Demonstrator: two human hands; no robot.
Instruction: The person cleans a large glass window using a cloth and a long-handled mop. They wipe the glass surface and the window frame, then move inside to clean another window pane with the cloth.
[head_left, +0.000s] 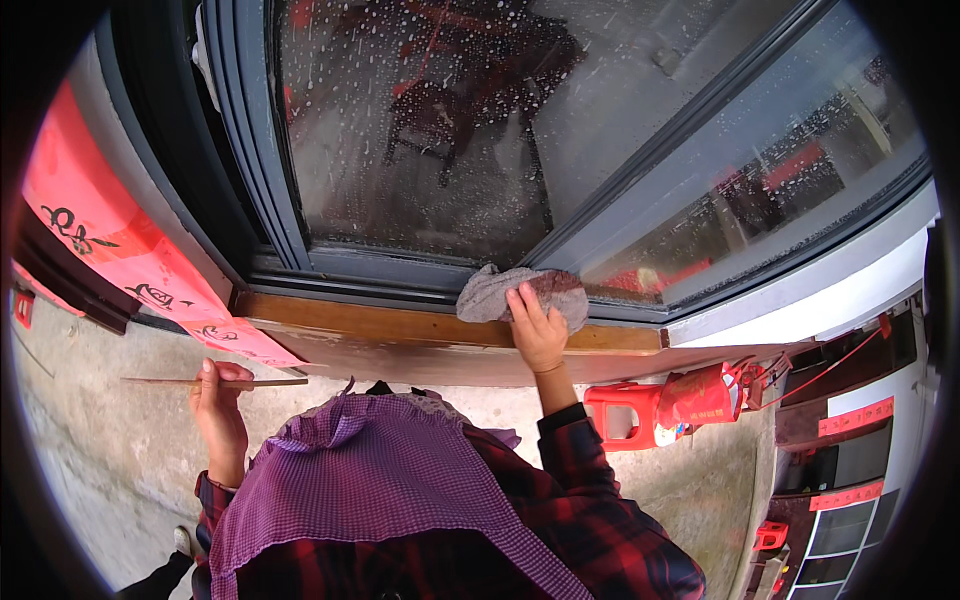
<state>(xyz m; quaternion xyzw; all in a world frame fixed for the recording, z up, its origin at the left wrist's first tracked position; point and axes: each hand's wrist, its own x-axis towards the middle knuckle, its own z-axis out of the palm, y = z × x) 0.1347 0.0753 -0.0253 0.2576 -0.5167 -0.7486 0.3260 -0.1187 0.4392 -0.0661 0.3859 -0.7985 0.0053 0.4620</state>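
My right hand (541, 328) presses a damp grey-brown cloth (487, 295) against the bottom rail of a grey metal window frame (390, 264), just above a wooden sill (375, 319). My fingers lie spread over the cloth. Off to the left, my left hand (221, 412) pinches a thin stick (277, 382) between thumb and fingers, held level and away from the window. Water drops cover the large glass pane (420, 135). A second pane (750, 202) to the right is also wet in places.
A red paper banner (150, 255) with black writing hangs on the left wall edge. On the right, a red plastic stool (622, 416) stands on the concrete floor beside a red bag (697, 396). Another person's shoe (182, 540) shows at lower left.
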